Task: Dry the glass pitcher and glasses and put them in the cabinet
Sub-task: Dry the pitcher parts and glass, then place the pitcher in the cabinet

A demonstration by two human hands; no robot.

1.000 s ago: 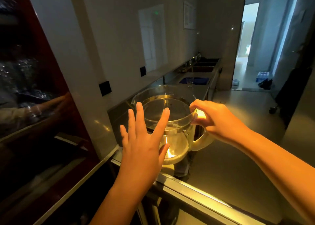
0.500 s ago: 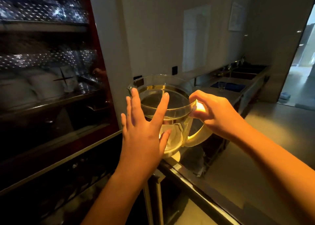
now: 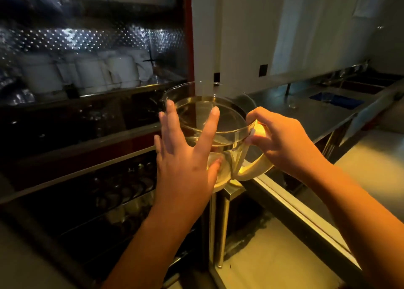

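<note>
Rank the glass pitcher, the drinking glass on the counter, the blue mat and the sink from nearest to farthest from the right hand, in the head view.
1. Glass pitcher, handle in the right hand.
2. Drinking glass, on the counter beyond.
3. Blue mat, farther along.
4. Sink, at the far end.

Your left hand [image 3: 185,157] is raised, fingers straight and spread, palm flat against the pitcher [image 3: 229,122]; your right hand [image 3: 282,142] is curled round its handle [image 3: 254,171], both forearms reaching up and forward from below
</note>
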